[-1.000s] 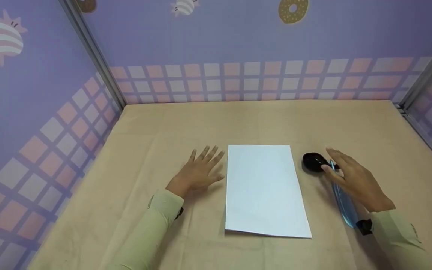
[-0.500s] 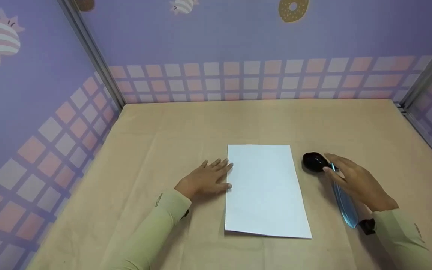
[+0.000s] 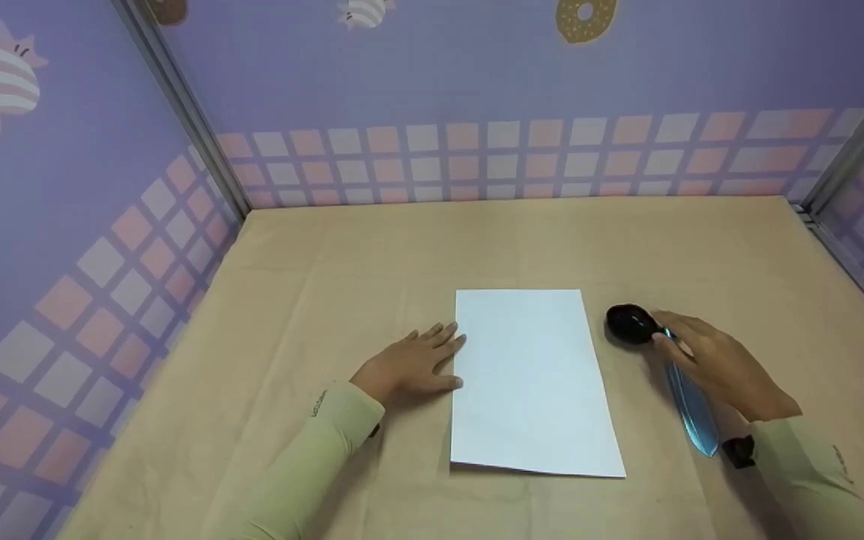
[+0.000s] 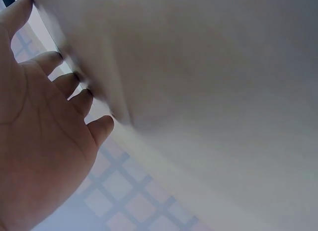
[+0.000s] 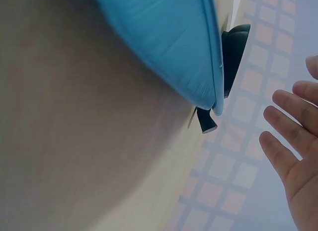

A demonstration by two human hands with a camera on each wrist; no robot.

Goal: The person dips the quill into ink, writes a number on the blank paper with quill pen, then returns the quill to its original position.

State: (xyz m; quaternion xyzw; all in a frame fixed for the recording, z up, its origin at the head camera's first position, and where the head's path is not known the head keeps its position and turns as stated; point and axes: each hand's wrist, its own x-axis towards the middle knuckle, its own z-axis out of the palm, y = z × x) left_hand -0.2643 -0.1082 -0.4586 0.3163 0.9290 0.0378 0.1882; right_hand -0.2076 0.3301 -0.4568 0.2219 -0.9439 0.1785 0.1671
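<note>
At the left edge of the white sheet [image 3: 529, 382], your left hand [image 3: 411, 367] lies palm down, grip wide, fingers fanned, with 2 fingertips overlapping the paper. Over the blue pouch [image 3: 696, 420], to the sheet's right on the desk [image 3: 357, 247], your right hand [image 3: 728, 367] hovers apart from it, grip also wide, fingers extended towards the far side, the black scoop [image 3: 629, 324] just beside them.

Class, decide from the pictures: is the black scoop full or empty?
The black scoop looks empty: its hollow faces up in the head view, showing only shiny black inside.
</note>
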